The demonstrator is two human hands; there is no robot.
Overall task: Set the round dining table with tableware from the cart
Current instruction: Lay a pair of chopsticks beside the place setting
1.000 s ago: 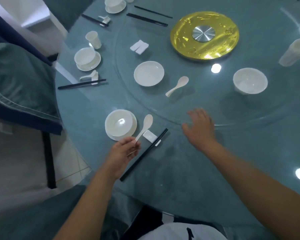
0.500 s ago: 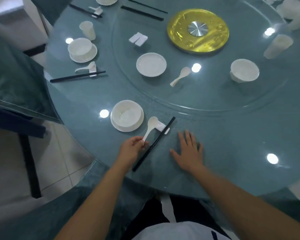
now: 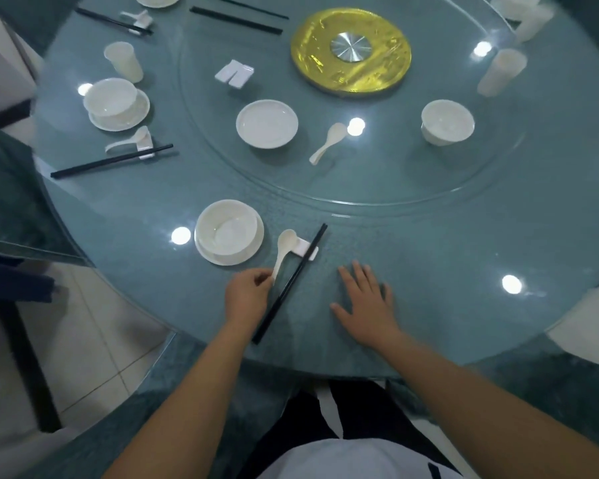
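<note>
White spoon (image 3: 284,250) sits lower centre of frame, bowl on the white rest (image 3: 305,247), chopsticks (image 3: 291,281) just right of it, bowl on saucer (image 3: 228,231) to its left. Left hand (image 3: 248,299) still pinches the spoon handle. Right hand (image 3: 365,300) flat on the table (image 3: 429,257), fingers spread, pulled back from 1 s ago

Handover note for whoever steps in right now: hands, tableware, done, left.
Left hand pinches the handle of the white spoon, whose bowl lies on the white rest. Right hand lies flat and open on the table, holding nothing.
Done: near setting has bowl on saucer, rest and black chopsticks; the left setting looks complete, with a cup.
Left: release the spoon; near setting has no cup. Plate, spare spoon and bowl wait on the turntable.
</note>
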